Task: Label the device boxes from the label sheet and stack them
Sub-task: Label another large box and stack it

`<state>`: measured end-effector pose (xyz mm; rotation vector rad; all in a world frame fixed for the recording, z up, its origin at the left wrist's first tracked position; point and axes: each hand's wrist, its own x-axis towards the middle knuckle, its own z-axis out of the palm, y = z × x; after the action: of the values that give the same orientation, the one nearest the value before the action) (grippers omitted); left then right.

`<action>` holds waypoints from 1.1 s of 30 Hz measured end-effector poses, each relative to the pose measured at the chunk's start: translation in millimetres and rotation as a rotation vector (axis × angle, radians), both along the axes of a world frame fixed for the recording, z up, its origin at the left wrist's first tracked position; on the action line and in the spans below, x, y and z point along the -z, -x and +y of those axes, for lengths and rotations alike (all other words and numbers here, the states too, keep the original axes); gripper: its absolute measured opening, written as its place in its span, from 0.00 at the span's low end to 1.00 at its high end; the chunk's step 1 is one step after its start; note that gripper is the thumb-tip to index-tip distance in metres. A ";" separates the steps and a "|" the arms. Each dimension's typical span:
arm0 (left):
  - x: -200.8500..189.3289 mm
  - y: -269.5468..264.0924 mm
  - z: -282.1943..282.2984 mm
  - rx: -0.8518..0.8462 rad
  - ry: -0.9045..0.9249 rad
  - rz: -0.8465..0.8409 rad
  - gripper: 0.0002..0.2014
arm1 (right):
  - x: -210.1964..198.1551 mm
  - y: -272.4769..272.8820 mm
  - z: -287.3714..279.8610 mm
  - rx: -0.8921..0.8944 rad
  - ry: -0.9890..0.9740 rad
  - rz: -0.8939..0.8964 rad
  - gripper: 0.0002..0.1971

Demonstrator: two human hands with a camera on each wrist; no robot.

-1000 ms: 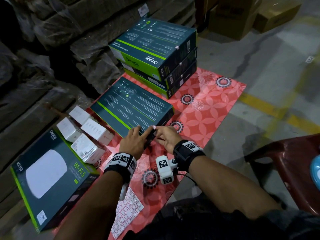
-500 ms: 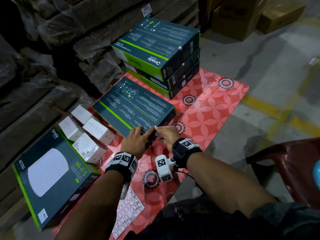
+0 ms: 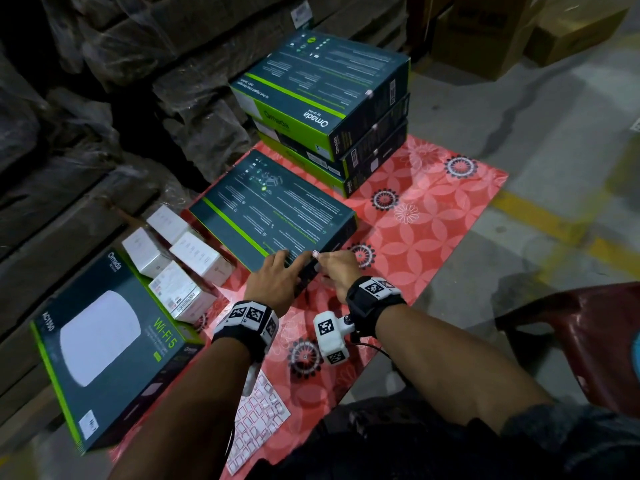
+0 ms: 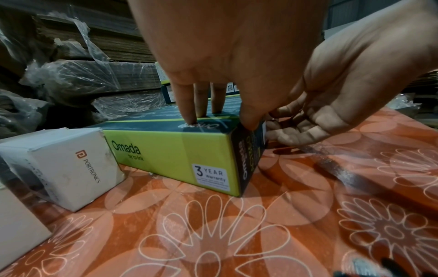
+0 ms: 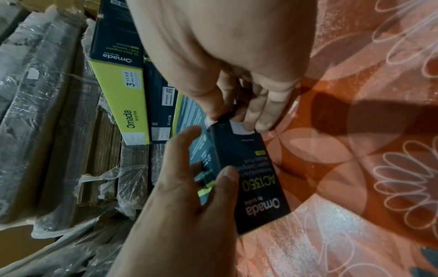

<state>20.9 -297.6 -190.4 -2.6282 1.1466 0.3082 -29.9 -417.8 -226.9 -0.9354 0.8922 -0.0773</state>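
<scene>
The left hand lay flat and open to hold the box steady, so the right hand could pinch the label on.

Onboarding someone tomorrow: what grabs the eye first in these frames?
Both hands at the near corner of a flat dark-teal cardboard box on the red floral mat: left hand pressing its top, right hand pinching a small white label onto its edge. Behind stands a stack of matching boxes.
</scene>
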 end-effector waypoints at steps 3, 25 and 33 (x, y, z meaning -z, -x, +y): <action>2.3 -2.1 -0.2 0.016 -0.023 -0.009 0.31 | -0.2 1.0 -1.2 -0.008 0.001 0.001 0.15; 1.5 -5.9 0.6 -0.218 0.181 0.132 0.27 | -4.3 4.8 -13.4 -0.171 0.067 0.056 0.09; 2.1 -7.0 2.7 -0.216 0.195 0.131 0.28 | 31.0 -12.7 -21.0 -0.279 0.378 0.124 0.18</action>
<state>27.9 -294.9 -192.5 -2.9501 0.9752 0.4358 -17.2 -438.9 -257.9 -1.4231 0.8684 0.0542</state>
